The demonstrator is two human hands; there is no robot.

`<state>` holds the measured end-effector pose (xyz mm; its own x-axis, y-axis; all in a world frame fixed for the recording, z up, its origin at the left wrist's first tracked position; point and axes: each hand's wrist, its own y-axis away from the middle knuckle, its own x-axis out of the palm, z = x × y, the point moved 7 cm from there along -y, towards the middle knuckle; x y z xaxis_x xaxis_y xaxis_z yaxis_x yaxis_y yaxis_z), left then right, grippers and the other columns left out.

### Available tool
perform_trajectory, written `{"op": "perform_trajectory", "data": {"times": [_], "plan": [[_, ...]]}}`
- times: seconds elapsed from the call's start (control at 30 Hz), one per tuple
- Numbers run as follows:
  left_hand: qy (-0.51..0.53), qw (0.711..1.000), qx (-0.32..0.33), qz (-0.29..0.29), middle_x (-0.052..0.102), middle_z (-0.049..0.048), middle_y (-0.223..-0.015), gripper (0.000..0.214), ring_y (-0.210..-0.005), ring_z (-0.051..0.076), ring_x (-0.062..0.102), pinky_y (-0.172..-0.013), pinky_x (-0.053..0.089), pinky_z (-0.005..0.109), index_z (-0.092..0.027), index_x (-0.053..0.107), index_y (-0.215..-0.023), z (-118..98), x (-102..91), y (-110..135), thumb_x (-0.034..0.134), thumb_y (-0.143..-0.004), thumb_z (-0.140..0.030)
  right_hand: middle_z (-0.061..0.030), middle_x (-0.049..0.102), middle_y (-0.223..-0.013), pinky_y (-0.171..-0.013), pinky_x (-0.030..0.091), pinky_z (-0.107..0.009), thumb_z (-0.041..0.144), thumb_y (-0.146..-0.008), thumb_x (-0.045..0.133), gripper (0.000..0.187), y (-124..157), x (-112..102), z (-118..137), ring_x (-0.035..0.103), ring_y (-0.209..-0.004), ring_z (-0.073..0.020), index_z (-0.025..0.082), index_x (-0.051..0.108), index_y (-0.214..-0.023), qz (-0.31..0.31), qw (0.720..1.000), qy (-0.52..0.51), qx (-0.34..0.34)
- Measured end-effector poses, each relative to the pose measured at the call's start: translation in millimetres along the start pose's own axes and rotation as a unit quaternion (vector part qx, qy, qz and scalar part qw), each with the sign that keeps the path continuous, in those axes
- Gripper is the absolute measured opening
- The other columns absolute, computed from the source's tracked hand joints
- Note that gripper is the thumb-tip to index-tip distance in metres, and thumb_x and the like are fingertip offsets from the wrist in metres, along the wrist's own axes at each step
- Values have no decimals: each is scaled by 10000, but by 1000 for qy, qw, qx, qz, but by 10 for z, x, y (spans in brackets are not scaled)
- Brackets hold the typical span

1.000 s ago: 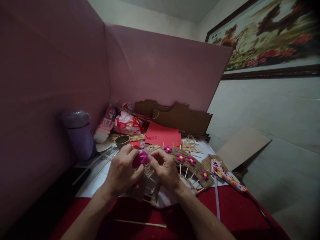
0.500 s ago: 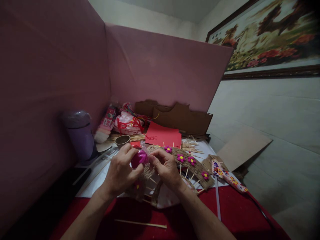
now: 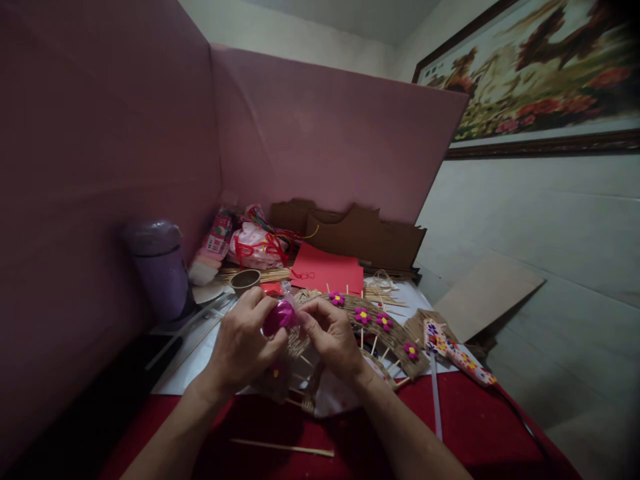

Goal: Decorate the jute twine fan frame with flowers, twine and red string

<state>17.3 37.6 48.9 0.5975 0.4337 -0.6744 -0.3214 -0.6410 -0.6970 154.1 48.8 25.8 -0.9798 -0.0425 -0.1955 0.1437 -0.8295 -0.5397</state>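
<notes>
My left hand [image 3: 245, 343] is closed round a small clear bag of magenta clay-like material [image 3: 279, 318], its twisted clear top sticking up. My right hand [image 3: 333, 337] pinches at the bag's right side, thumb against fingers. Beneath both hands lies a fan-shaped piece wrapped in brown twine [image 3: 400, 340], with light sticks running between its bands. Magenta flowers with yellow centres [image 3: 362, 315] sit along its outer band. The hands hide part of its left side.
A thin stick [image 3: 283, 448] lies on the red cloth [image 3: 475, 420] in front. Behind are a cardboard tube [image 3: 245, 280], red paper [image 3: 327, 267] and bundled sticks. A purple tumbler [image 3: 160, 280] stands left; a flower-patterned glue gun [image 3: 457, 353] lies right, beside a clear glue stick [image 3: 435, 400].
Almost nothing differs. Both hands stay on the bag, with only a slight shift of the right fingers against it.
</notes>
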Motion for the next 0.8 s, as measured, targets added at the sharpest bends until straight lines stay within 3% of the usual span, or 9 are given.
{"op": "perform_trajectory", "data": {"times": [0.8], "plan": [[-82,996,28,5,487,61,-831,70,-804,222,494,-680,438,339,-174,551,-796,-46,57,0,566,-735,-203,13,538,-611,-531,355,-220,244,-840,523,172,6,-20,59,449,-546,-95,164,612,-716,-24,988,138,-59]]}}
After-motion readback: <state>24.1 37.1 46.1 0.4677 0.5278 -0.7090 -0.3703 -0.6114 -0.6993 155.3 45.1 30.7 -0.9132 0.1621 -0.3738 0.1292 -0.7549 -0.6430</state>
